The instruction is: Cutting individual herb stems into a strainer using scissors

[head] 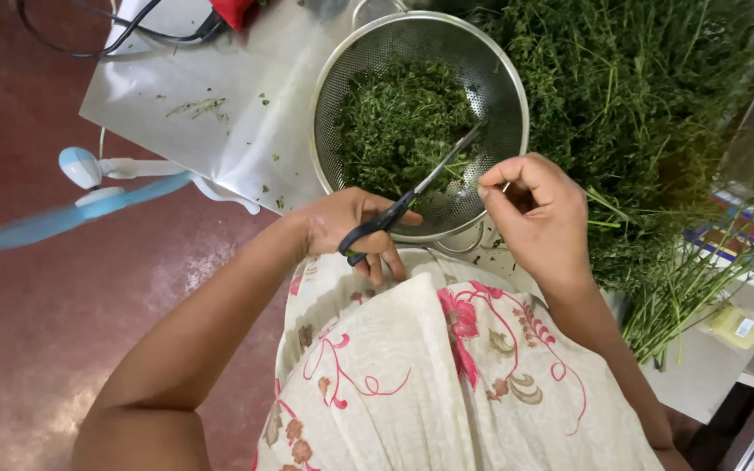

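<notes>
Scissors (412, 199) gripped by left hand (355, 228) | right hand (538, 214) pinching herb stems (487, 188) | colander (503, 96)

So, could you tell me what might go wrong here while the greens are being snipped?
The scissors in the left hand point at the right hand, whose fingertips pinch a stem close to the blades; a finger could get nicked. Cuttings could also miss the metal colander, as bits already lie on the plastic sheet.
</notes>
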